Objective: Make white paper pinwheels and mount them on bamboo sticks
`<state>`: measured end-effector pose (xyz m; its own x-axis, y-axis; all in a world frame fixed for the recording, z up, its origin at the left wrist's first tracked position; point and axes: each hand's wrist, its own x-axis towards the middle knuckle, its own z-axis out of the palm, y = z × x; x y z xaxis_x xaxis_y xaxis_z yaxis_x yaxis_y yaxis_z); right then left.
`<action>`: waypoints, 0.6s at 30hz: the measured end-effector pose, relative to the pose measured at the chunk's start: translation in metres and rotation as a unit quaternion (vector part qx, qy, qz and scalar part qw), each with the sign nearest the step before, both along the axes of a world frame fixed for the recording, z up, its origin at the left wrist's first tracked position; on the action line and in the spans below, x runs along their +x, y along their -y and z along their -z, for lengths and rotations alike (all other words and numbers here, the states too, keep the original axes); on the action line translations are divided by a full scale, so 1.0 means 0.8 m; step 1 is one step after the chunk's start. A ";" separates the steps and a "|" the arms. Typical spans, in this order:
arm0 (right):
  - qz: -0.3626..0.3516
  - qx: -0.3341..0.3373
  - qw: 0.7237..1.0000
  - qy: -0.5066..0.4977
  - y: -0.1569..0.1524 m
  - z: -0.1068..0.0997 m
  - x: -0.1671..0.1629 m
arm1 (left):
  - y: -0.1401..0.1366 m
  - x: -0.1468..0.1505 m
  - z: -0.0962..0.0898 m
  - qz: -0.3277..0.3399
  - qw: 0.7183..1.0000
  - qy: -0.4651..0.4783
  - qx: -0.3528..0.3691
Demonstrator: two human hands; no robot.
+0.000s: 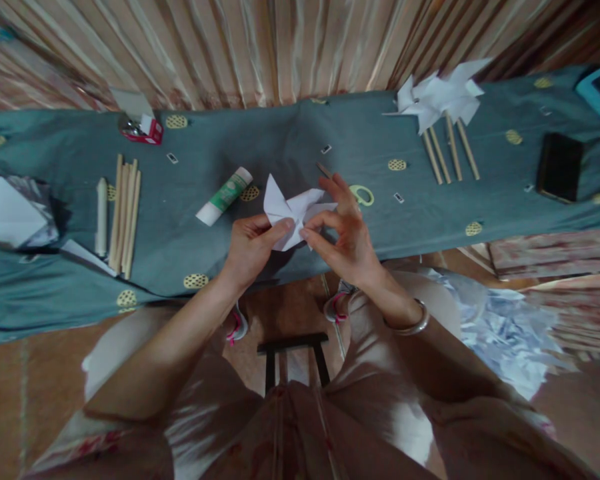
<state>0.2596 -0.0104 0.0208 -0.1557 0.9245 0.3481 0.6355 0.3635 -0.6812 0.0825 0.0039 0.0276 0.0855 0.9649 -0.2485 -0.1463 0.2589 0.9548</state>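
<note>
A white paper pinwheel (305,202) with folded, pointed blades is held above the front half of the cloth. My left hand (253,248) is closed on its left side, with the thumb pressed near the centre. From the right, my right hand (347,243) pinches thumb and index finger together at the pinwheel's middle; whether a small pin is between them I cannot make out. Scissors with pale green handles (364,195) lie behind the right hand, which partly hides them. A green and white glue stick (225,195) lies to the left of the pinwheel.
Several wooden sticks (125,217) and a white candle-like stick (102,217) lie left, near stacked paper (10,210). A red box (150,130) stands open behind. Finished pinwheels (443,97) lie back right, beside a phone (560,167). Paper scraps (510,333) are heaped lower right.
</note>
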 end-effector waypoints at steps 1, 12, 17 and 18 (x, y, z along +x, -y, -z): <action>0.000 0.002 1.000 0.000 0.000 0.001 0.000 | 0.000 0.000 0.000 0.000 1.000 -0.001 -0.004; -0.003 -0.008 1.000 0.010 -0.001 0.002 0.000 | 0.002 -0.001 0.004 0.009 1.000 -0.015 0.009; -0.003 -0.015 1.000 0.011 -0.002 0.004 -0.001 | 0.003 0.000 0.002 0.008 1.000 -0.022 0.016; -0.004 -0.015 1.000 0.009 -0.002 0.004 -0.001 | 0.003 0.000 0.002 0.007 1.000 -0.022 0.014</action>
